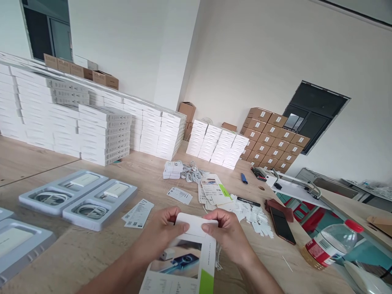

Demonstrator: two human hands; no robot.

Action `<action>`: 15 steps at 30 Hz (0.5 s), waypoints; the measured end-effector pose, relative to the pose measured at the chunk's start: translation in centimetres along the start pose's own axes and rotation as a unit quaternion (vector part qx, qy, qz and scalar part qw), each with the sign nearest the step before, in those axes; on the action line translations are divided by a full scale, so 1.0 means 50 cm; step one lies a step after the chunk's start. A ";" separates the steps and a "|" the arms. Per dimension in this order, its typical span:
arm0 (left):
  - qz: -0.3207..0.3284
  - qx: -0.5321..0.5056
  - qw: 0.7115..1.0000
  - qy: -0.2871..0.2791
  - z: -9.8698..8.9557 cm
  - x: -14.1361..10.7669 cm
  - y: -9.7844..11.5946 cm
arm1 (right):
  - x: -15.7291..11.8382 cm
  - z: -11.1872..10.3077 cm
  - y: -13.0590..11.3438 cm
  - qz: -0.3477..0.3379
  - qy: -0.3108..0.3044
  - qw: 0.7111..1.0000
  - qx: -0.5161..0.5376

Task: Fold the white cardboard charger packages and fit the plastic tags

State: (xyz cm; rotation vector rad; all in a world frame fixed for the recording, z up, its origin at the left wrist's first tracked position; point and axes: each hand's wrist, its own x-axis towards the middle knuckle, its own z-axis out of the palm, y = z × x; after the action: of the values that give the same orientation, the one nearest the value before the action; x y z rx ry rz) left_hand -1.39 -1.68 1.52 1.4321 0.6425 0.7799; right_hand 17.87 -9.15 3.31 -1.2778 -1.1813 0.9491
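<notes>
My left hand (170,230) and my right hand (223,234) are closed on the white top flap of a printed packaging sleeve (180,261), with both thumbs on its front. The sleeve shows a picture of a phone with a cable, and a green corner. Its lower end runs out of view. Beyond my hands lie printed cards (139,213), another small stack of cards (180,195) and a pile of similar printed sleeves (214,190). Trays (99,200) with coiled cables and white chargers rest at left.
White boxes (104,132) are stacked along the back of the table. A bottle with red cap (332,243), a phone (282,224), a black marker (248,202) and paper scraps (255,218) lie at right. Coiled cables (192,172) sit mid-table. Brown cartons (269,136) stand behind.
</notes>
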 end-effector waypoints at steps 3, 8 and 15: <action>0.004 -0.016 1.000 0.012 -0.001 0.003 -0.005 | 0.003 -0.002 0.004 0.004 -0.004 1.000 -0.016; -0.073 -0.163 0.984 0.030 0.003 -0.005 0.010 | 0.018 -0.012 0.018 -0.005 0.012 1.000 -0.002; -0.127 -0.363 0.900 -0.206 0.021 -0.021 0.016 | 0.031 -0.023 0.037 -0.049 0.100 0.988 0.110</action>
State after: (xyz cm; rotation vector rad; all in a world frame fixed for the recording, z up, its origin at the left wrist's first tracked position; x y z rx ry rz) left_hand -1.26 -3.19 2.32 0.7580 0.1590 0.4126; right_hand 19.45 -7.67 1.72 -1.1005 -0.9472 0.8342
